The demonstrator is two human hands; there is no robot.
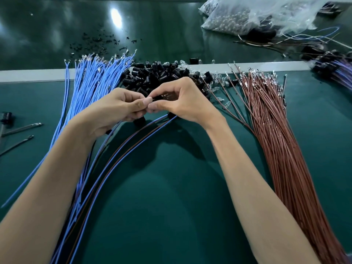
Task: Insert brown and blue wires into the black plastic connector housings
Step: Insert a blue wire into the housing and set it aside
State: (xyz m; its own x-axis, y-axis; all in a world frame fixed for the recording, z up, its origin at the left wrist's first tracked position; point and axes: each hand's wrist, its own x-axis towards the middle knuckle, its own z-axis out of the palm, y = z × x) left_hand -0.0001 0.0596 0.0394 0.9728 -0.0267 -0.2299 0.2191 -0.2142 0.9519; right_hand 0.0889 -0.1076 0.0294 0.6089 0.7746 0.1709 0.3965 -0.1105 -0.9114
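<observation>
Nearest, the paired wires [122, 161] (blue and brown together) curve from the near-left edge up to the hands, lying slack on the green mat [171, 187], probably so they trail clear of the work. The left hand [116, 109] curls its fingers round their far ends, thumb pressed forward as if feeding them. The right hand [182, 103] pinches a black housing [162, 96] between thumb and fingertips, steadying it to meet them. The housing is mostly hidden, but its long axis seems to run left to right, open end toward the left hand. Just beyond lies the pile of housings [152, 73], with the blue bundle [89, 80] on its left and the brown bundle [270, 130] on its right — both within easy reach, terminals pointing far. Farthest right sit plastic bags [257, 14].
</observation>
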